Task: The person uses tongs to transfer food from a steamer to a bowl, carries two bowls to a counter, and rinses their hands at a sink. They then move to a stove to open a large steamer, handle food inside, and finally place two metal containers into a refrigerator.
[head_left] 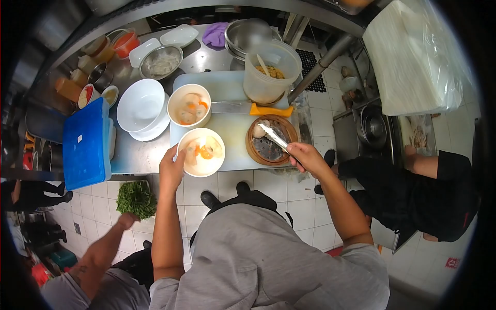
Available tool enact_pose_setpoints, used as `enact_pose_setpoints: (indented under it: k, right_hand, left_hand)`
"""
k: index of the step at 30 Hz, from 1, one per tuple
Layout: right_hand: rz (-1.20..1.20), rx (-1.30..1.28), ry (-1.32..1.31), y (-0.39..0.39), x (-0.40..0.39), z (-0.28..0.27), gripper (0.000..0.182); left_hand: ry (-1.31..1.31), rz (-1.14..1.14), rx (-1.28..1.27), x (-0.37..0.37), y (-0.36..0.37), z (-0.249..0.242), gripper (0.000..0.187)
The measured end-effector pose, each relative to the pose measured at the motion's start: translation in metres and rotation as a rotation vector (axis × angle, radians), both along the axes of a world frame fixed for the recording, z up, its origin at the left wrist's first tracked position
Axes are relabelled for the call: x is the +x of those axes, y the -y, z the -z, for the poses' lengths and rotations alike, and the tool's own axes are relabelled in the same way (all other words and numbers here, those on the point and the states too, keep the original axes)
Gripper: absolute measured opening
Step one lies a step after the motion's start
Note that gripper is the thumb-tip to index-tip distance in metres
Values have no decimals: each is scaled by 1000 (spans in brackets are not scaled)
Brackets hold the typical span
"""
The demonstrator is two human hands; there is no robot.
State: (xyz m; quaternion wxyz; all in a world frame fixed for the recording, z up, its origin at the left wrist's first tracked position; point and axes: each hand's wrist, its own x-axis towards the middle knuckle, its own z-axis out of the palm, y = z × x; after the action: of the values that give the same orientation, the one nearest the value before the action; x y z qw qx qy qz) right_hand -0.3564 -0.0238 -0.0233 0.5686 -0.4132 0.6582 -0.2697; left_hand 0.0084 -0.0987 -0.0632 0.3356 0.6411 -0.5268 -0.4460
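My left hand [172, 168] grips the edge of a white bowl [206, 169] with pale dumplings and an orange piece inside. Just beyond it stands a second white bowl [175, 98] with similar contents. My right hand [308, 157] is closed around metal tongs [277, 138], which reach over a round bamboo steamer [248, 144]. At the tong tips is a pale dumpling [258, 130], on the steamer's dark perforated base. Both bowls and the steamer are on a pale cutting board [236, 139]. Behind the steamer lies a knife with a yellow-orange handle [271, 110].
A plastic tub [252, 85] of yellowish filling stands behind the knife. To the left are stacked white bowls [137, 111], a blue lid [85, 144] and a metal bowl [178, 59]. One person carries leafy greens [136, 200] at left; another person [429, 194] is at right.
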Motion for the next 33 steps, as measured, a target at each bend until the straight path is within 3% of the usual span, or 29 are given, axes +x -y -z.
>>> enact_pose_setpoints:
  k: [3, 15, 21, 28, 33]
  right_hand:
    - [34, -13, 49, -1, 2, 0, 32]
    - [104, -58, 247, -13, -6, 7, 30]
    - [148, -118, 306, -16, -13, 6, 30]
    - [57, -111, 243, -17, 0, -26, 29]
    - [-24, -42, 303, -18, 47, -31, 29]
  left_hand:
    - [-38, -36, 157, -6, -9, -16, 34]
    - [-515, -118, 215, -25, -54, -18, 50]
    - [-487, -156, 245, -26, -63, -19, 56]
    - [-625, -102, 262, -19, -56, -12, 56]
    - [-771, -235, 340, -48, -81, -31, 53]
